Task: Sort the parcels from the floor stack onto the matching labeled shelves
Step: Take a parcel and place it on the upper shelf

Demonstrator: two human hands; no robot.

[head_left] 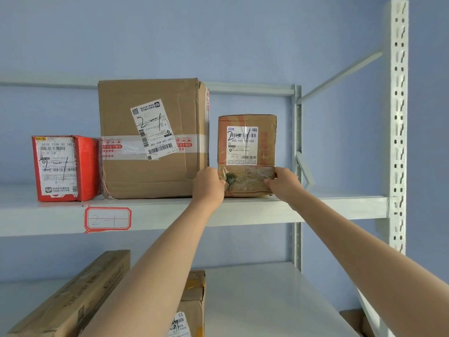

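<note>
both bare arms reach up and forward, nearly straight. the left hand [209, 185] and right hand [284, 184] are level with each other, fingers curled inward, gripping from opposite sides.

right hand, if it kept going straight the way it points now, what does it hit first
The right hand already holds the small brown box at its lower right corner. Pushed on, it would probably just shove that box deeper along the shelf; depth behind is unclear.
</note>
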